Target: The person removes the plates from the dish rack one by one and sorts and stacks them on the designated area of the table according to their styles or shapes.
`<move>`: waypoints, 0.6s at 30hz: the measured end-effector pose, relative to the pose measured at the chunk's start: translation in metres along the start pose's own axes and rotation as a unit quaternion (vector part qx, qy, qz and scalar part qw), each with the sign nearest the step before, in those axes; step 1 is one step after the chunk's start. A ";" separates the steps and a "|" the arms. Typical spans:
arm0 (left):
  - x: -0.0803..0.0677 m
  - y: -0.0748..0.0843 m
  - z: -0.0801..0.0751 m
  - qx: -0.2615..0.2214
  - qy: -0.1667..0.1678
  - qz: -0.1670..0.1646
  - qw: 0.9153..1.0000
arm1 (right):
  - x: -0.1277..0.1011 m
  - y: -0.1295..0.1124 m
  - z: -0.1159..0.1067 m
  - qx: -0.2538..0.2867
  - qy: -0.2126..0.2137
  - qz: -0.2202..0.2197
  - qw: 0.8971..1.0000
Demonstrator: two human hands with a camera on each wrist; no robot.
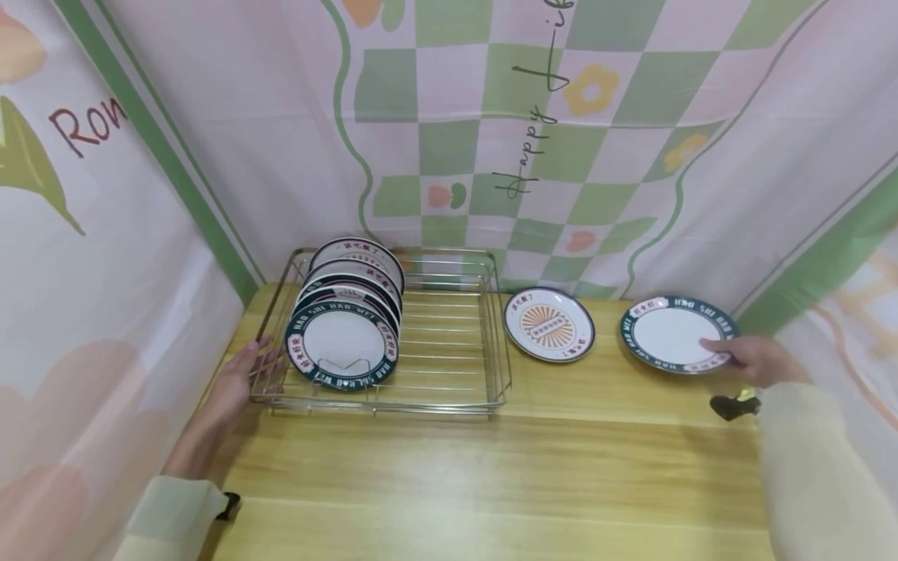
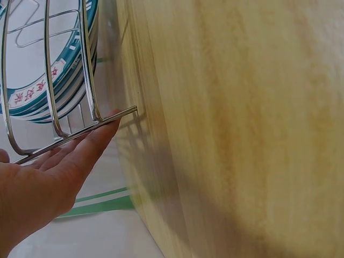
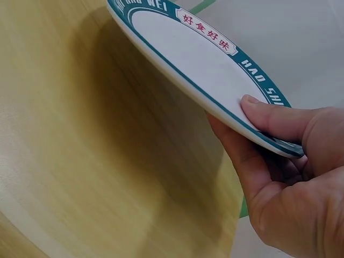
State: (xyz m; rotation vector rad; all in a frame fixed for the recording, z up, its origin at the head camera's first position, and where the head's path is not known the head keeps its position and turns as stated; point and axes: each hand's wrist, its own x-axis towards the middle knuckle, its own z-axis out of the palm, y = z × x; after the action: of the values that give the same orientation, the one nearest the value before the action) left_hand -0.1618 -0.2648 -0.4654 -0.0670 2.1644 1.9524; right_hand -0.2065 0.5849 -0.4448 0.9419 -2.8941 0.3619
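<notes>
Right hand: the right hand point(image 3: 285, 177) pinches the near rim of the green-rimmed plate point(image 1: 675, 333), thumb on top, fingers curled beneath; in the right wrist view that edge is tilted up off the wood.
Left hand: the left hand point(image 1: 238, 382) lies flat with straight fingers against the left end of the wire rack point(image 1: 449, 389), grasping nothing; the left wrist view shows the fingertips touching the bottom wire.
Green-rimmed plate: on the wooden table point(image 1: 491, 475), well to the right of the rack, beyond the sunburst plate.
Sunburst plate: the sunburst plate point(image 1: 549, 324) lies flat just right of the rack, between the rack and the held plate, touching neither.
Racked plates: a row of plates point(image 1: 347, 312) stands on edge in the rack's left part, the front one green-rimmed with a white centre.
Rack: near the table's back left corner; its right part holds only bare wires.
Backdrop: a pink and green checked cloth point(image 1: 561, 117) hangs behind the rack and on both sides.
</notes>
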 end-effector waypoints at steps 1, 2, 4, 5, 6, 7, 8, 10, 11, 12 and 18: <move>0.000 0.000 0.000 0.000 0.000 0.001 1.000 | -0.002 0.000 0.002 -0.004 -0.001 -0.003 1.000; 0.000 0.000 0.000 0.001 0.000 0.002 1.000 | -0.003 0.000 0.004 -0.007 -0.007 0.005 1.000; 0.001 0.000 0.001 0.003 0.000 0.003 1.000 | -0.007 0.001 0.007 -0.015 -0.026 0.035 0.999; 0.001 0.000 0.001 0.004 0.000 0.003 1.000 | -0.009 0.001 0.008 -0.021 -0.034 0.045 0.998; 0.001 0.000 0.002 0.003 0.000 0.003 1.000 | -0.010 0.002 0.009 -0.025 -0.039 0.050 0.998; 0.001 0.000 0.002 0.004 0.000 0.003 1.000 | -0.011 0.003 0.011 -0.030 -0.040 0.050 0.997; 0.001 0.000 0.002 0.004 0.000 0.004 1.000 | -0.012 0.005 0.013 -0.034 -0.040 0.050 0.997; 0.001 0.000 0.002 0.005 0.001 0.005 1.000 | -0.014 0.008 0.017 -0.035 -0.028 0.034 0.998; 0.001 0.000 0.002 0.006 0.001 0.005 1.000 | -0.014 0.010 0.019 -0.031 -0.021 0.024 0.999; 0.001 0.000 0.002 0.006 0.001 0.005 1.000 | -0.015 0.012 0.021 -0.030 -0.011 0.012 0.999; 0.000 0.000 0.002 0.005 0.003 0.004 1.000 | -0.016 0.017 0.031 -0.047 0.014 0.001 0.999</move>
State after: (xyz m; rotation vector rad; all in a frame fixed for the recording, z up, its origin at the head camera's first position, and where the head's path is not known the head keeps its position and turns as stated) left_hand -0.1617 -0.2630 -0.4652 -0.0630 2.1814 1.9478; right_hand -0.2039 0.5996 -0.4800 0.9127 -2.8595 0.2358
